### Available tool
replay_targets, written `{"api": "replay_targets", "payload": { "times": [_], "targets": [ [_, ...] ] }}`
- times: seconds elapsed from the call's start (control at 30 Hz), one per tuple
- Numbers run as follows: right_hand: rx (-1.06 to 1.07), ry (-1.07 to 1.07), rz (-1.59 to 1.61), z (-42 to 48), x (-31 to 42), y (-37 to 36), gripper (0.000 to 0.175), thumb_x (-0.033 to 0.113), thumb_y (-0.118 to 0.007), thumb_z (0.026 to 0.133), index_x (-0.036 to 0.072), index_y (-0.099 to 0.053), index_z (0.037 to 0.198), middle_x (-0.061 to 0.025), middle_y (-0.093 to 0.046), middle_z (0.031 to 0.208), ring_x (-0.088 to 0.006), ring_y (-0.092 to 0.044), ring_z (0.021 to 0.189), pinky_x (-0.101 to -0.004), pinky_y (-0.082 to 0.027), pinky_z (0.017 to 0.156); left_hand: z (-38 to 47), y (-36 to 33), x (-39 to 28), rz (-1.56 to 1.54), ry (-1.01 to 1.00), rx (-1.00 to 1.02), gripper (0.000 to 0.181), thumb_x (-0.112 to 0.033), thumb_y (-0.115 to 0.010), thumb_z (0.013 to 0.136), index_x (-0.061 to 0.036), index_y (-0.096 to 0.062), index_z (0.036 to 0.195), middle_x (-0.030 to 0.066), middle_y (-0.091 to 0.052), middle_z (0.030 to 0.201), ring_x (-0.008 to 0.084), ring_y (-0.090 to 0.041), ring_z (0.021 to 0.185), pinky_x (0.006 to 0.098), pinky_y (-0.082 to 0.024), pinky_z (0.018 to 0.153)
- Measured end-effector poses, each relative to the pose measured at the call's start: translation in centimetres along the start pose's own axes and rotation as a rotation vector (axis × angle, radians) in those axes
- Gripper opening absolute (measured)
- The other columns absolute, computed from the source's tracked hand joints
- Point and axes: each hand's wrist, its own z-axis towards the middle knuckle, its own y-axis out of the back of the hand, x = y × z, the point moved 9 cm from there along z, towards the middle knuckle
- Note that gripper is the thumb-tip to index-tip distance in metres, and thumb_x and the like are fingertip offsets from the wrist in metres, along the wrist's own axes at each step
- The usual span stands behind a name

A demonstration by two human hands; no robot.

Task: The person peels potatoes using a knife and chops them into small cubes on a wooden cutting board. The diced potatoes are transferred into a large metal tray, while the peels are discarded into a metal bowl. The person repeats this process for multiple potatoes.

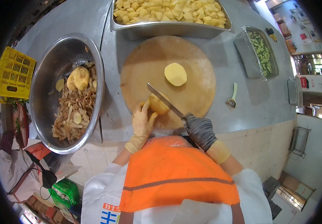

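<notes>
My left hand (142, 120), in a pale latex glove, grips the near left side of a peeled potato piece (157, 105) on a round wooden chopping board (138, 61). Across the top of that potato lies the blade of a knife (166, 102). Its handle is in my right hand (201, 130), which wears a dark grey glove over a pale one; the fingers hide most of the handle. Farther back on the board rests another potato piece (175, 74), its flat cut face up. Whether the blade has entered the potato, I cannot tell.
A steel pan of cut potato chunks (170, 26) stands behind the board. At left is a steel bowl (35, 92) with peelings (71, 114) and potatoes (78, 78). A peeler (233, 96) lies at right, before a container of green vegetable pieces (242, 56). A yellow crate (12, 74) is far left.
</notes>
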Motion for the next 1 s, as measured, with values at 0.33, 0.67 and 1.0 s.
{"api": "replay_targets", "payload": {
  "times": [0.33,0.67,1.0],
  "targets": [
    [0.061,-0.128,0.041,5.0,-0.7,-3.5,0.022,0.023,-0.049,0.086,0.003,-0.052,0.092,-0.0204,-0.063,0.074,-0.0377,-0.063,0.072,-0.0469,-0.047,0.066,0.0,-0.6,1.1,-0.010,-0.003,-0.009,0.050,-0.022,-0.070,0.077,-0.0056,-0.050,0.120,0.0184,-0.051,0.112,0.0376,-0.050,0.100,0.0433,-0.042,0.086],
    [0.098,-0.068,0.012,0.0,1.8,0.2,0.016,0.018,-0.051,0.084,0.003,-0.054,0.089,-0.0193,-0.063,0.073,-0.0369,-0.063,0.071,-0.0466,-0.047,0.061,-1.0,0.4,1.6,-0.093,-0.065,-0.194,0.024,-0.011,-0.064,0.081,-0.0060,-0.057,0.104,0.0126,-0.056,0.101,0.0340,-0.054,0.091,0.0396,-0.045,0.077],
    [-0.015,-0.059,0.059,5.2,0.7,-4.1,0.026,0.029,-0.048,0.089,0.005,-0.054,0.095,-0.0194,-0.064,0.075,-0.0378,-0.063,0.073,-0.0476,-0.048,0.063,0.4,0.3,2.0,-0.132,0.038,-0.122,0.032,-0.012,-0.065,0.077,-0.0071,-0.057,0.108,0.0117,-0.057,0.101,0.0339,-0.053,0.093,0.0397,-0.044,0.080]
  ]
}}
